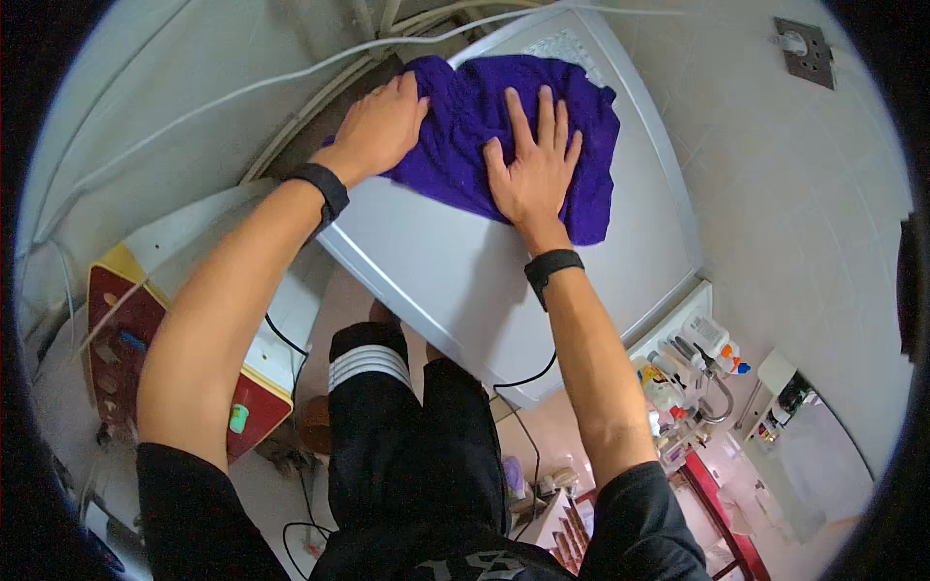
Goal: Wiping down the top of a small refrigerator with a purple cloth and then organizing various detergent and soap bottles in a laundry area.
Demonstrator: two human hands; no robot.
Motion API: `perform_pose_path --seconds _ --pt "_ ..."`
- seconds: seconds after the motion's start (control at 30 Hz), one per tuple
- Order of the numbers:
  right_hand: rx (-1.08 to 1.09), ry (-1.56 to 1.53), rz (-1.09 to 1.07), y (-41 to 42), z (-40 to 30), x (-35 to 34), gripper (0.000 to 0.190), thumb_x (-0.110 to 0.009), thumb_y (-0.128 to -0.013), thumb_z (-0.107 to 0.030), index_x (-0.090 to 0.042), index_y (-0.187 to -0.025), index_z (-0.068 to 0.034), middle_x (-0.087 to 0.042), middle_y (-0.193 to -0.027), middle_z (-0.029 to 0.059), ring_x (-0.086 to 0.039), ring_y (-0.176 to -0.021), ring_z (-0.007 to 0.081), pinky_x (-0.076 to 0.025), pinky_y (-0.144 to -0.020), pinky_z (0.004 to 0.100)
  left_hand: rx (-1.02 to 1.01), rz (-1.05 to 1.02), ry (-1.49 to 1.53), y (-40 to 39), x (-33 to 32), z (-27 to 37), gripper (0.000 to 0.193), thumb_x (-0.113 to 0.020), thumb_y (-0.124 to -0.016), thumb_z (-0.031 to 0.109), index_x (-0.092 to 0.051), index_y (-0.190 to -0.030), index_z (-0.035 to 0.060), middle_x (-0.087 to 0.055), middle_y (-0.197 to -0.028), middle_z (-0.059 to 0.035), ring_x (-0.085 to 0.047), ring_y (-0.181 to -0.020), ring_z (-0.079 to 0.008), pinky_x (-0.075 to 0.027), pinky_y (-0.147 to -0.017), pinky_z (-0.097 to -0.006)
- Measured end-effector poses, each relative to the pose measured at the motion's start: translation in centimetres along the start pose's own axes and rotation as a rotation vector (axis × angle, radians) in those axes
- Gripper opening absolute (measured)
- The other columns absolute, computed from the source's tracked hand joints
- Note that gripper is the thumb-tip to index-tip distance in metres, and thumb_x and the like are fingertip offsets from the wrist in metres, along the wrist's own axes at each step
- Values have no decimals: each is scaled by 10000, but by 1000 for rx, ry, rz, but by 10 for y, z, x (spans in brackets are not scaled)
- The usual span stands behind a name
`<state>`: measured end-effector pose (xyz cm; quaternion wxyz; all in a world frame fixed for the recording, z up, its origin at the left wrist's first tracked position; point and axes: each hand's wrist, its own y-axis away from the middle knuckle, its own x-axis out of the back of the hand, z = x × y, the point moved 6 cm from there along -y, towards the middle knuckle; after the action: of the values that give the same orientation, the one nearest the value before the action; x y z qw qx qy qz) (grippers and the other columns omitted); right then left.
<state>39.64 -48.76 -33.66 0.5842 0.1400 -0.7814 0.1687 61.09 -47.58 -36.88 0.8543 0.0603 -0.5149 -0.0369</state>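
A crumpled purple cloth (465, 171) lies across the far part of a white appliance's flat top (436, 269). My right hand (534, 171) presses on it with a flat palm and spread fingers. At the cloth's left side, by the edge of the top, my left hand (385, 127) is curled over the fabric and grips it; the fingertips are partly hidden. A bit of purple also shows beyond the left wrist. Both wrists wear black bands. Part of a printed label (563, 51) shows past the cloth.
A white cable (290, 76) runs in front of the wall at the far left. To the left stands a white unit with a dark red panel (254, 414). Several bottles (661, 388) crowd a shelf near a faucet (719, 399) at right. A wall socket (803, 51) holds a plug.
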Motion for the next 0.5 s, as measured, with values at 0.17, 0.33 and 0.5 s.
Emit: perform_pose_path --seconds 0.17,0.33,0.5 --pt "-206 46 71 -24 46 4 711 -593 -964 -446 -477 -1647 -284 -322 -1762 172 -276 -1622 413 -197 -1274 694 -152 104 22 -46 -1 48 461 -590 -1064 234 -513 -1383 -90 -630 -1306 -264 -637 -1223 -454 -572 -985 -544" --pt "-207 55 151 -69 86 3 677 -513 -1011 -481 -474 -1652 -266 -340 -1754 173 -266 -1626 415 -189 -1280 689 -206 115 -68 -106 -11 85 536 -590 -1033 182 -492 -1463 -123 -588 -1391 -291 -616 -1268 -455 -564 -1023 -532" --pt "-138 195 323 -113 106 15 610 -469 -1040 -467 -582 -1562 -172 -502 -1634 235 -445 -1530 432 -327 -1239 649 -271 222 -240 -128 -16 118 558 -600 -1024 234 -535 -1474 -89 -549 -1479 -302 -576 -1329 -452 -521 -1079 -549"
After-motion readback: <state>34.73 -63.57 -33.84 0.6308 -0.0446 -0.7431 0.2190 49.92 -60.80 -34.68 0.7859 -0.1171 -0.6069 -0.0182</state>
